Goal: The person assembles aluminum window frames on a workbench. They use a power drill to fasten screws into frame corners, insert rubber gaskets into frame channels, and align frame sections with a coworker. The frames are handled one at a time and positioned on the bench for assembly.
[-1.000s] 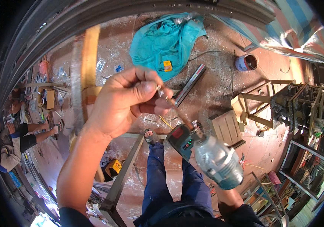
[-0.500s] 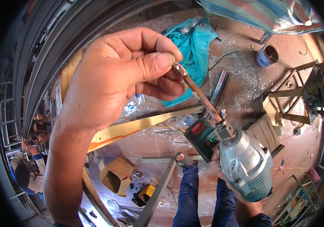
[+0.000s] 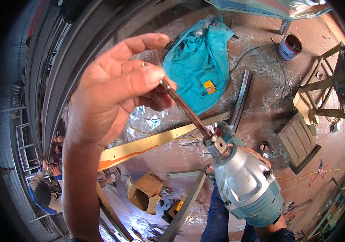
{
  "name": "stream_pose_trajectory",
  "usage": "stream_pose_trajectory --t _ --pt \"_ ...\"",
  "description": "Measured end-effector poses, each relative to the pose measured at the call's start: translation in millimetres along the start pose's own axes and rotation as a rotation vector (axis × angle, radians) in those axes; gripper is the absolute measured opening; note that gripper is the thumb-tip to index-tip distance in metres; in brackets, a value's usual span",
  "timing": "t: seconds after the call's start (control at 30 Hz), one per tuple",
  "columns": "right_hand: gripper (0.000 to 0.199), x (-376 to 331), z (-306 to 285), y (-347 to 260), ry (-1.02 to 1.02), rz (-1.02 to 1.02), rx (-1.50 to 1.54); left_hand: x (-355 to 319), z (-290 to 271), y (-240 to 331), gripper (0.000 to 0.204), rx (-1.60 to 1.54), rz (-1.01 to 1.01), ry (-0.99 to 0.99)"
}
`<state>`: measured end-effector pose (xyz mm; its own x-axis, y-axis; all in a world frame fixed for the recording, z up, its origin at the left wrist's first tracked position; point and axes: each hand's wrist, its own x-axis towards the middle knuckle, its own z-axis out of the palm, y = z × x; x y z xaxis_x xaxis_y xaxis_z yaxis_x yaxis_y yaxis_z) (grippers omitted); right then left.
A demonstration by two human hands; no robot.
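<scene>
My left hand (image 3: 112,88) is raised at centre left, its thumb and bent fingers closed on the far end of a long copper-coloured driver bit (image 3: 186,107). The index finger is stretched out away from it. A tiny shiny point shows above the thumb, too small to name. The bit slants down to the right, its lower end at the square metal drive of a cordless impact wrench (image 3: 247,183) with a silver head and teal body. My right hand (image 3: 257,154) grips the wrench from behind; most of this hand is hidden by the tool.
Below lie a teal cloth (image 3: 196,64) with a small yellow box, a yellow-painted beam (image 3: 152,145) and an open cardboard box (image 3: 144,193). Dark metal profiles (image 3: 53,80) line the left. A paint bucket (image 3: 289,47) and a wooden frame (image 3: 321,84) stand right. Another person (image 3: 47,189) crouches lower left.
My left hand and the wrench have moved left in the view, the bit still between them. My left index finger has lifted off the bit's end and straightened. The background has shifted slightly.
</scene>
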<state>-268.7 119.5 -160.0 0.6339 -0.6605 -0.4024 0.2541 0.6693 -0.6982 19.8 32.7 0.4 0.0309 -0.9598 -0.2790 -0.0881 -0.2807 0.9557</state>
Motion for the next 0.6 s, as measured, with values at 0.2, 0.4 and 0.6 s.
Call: stream_pose_trajectory --t 0.2,0.4,0.6 --pt "0.054 16.9 31.3 -35.8 0.049 -0.405 -0.564 6.1 31.0 2.8 0.028 -0.619 -0.137 0.160" --pt "0.058 43.0 59.0 -43.5 0.177 -0.723 -0.571 12.0 50.2 17.1 0.033 -0.635 0.019 0.304" --pt "0.063 51.9 67.9 -55.6 0.244 -0.827 -0.570 24.7 40.2 20.9 0.041 -0.478 0.036 0.413"
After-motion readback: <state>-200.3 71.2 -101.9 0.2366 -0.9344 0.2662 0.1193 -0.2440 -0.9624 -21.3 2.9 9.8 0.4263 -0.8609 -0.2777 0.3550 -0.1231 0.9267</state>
